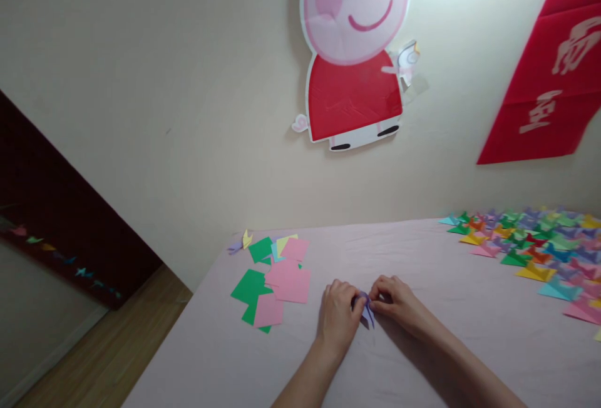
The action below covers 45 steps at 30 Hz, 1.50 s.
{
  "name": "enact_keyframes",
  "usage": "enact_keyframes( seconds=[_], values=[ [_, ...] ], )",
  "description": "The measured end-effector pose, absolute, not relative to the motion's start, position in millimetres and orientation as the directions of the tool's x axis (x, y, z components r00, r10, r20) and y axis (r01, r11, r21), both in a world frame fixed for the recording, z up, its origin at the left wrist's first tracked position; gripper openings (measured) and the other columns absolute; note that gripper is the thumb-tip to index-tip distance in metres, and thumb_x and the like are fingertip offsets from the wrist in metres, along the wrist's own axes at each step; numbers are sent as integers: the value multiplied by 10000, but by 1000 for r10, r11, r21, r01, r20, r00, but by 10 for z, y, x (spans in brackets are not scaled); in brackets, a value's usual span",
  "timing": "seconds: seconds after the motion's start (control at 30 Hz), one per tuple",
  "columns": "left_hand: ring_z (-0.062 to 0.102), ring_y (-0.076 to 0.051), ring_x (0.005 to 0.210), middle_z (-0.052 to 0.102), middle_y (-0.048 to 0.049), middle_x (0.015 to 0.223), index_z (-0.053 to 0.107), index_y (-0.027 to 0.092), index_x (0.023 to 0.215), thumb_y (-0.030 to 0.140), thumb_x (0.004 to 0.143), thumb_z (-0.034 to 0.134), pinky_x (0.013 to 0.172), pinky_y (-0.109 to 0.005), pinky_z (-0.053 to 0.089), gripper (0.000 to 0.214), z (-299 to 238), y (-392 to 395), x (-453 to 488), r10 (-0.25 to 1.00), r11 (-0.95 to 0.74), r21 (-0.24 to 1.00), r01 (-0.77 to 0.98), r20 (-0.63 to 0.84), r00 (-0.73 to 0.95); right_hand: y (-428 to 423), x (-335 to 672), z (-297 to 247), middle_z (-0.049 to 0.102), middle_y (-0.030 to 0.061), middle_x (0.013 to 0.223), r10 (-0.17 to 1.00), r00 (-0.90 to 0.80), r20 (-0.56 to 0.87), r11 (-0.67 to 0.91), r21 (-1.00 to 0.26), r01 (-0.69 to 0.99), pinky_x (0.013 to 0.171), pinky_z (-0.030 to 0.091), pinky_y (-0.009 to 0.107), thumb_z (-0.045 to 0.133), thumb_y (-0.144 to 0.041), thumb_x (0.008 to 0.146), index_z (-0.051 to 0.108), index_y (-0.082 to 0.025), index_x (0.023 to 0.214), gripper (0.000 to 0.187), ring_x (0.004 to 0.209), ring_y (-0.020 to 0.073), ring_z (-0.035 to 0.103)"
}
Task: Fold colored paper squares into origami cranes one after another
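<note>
A small folded piece of purple paper (367, 315) is held just over the pink-covered table (347, 370), between both hands. My left hand (339, 309) pinches its left side, thumb and fingers closed on it. From the other side, my right hand (393, 298) pinches its upper right edge between thumb and fingertips. Two narrow points of the paper hang down toward me. The fingers hide the rest of its shape.
Loose pink, green, yellow and blue paper squares (293, 283) lie left of my hands. Behind them sit a yellow folded paper piece (246, 239) and a purple one (235, 248). Rows of colourful folded paper figures (535, 245) cover the right side. A wall (225, 145) rises behind the table.
</note>
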<state>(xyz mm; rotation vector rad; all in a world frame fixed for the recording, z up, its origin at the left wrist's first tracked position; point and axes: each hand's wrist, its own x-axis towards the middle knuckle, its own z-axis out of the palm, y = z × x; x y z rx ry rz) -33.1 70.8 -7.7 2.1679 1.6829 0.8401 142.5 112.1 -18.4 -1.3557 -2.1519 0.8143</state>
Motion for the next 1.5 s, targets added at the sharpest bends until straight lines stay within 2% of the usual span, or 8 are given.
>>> enact_keyframes(
  seconds=[0.23,0.37,0.6,0.73,0.97,1.1,1.23,1.5],
  values=[
    [547,-215,887,652,-2,850,614,218,799,202,852,665,785,-347,379,75,-58,676,-291,950,-283,508,813,268,163,1140,1483,-126,703,30,866,888,-457,54,354,-713,605,881,395,364,545,-282,793,703,-238,734,174,880,221,596],
    [539,-235,909,647,-23,862,603,216,792,196,845,653,793,-367,376,76,-40,667,-257,952,-273,493,826,264,157,1135,1465,-126,696,36,854,894,-445,52,351,-700,622,874,395,367,558,-288,785,692,-224,694,174,875,224,593],
    [558,-217,880,666,-17,842,628,222,786,186,893,607,779,-354,379,115,-21,680,-298,951,-289,515,807,254,177,1094,1406,-113,682,26,806,916,-397,55,336,-645,687,800,410,341,604,-277,761,674,-224,680,120,842,227,579],
    [569,-202,879,678,-9,849,650,224,808,158,918,569,795,-342,376,152,-29,687,-321,947,-306,534,788,257,193,1054,1341,-119,681,45,856,937,-342,71,315,-593,741,789,393,347,630,-230,733,683,-222,729,53,873,247,568],
    [568,-197,887,679,-11,873,641,216,835,171,950,522,804,-325,379,171,-49,694,-343,948,-308,567,764,256,192,1040,1297,-138,674,45,914,950,-302,78,294,-547,784,786,387,332,656,-184,711,693,-230,746,69,911,248,569],
    [570,-190,891,677,3,888,627,225,852,202,952,518,808,-318,380,149,-8,676,-355,946,-316,585,747,257,198,1052,1302,-146,671,39,905,950,-303,78,295,-545,785,787,392,329,664,-199,726,692,-232,730,44,904,239,569],
    [569,-205,884,667,0,882,614,227,852,274,894,612,801,-330,378,63,5,667,-341,946,-310,584,750,266,184,1068,1299,-180,667,47,908,952,-296,80,290,-549,784,792,388,345,663,-231,751,695,-232,730,39,896,244,563],
    [581,-183,858,674,8,859,628,222,807,174,921,562,772,-312,379,140,-63,725,-322,949,-295,611,735,274,153,1081,1330,-179,673,37,899,944,-321,75,303,-585,752,812,394,354,673,-263,746,697,-234,725,43,897,237,565]
  ],
)
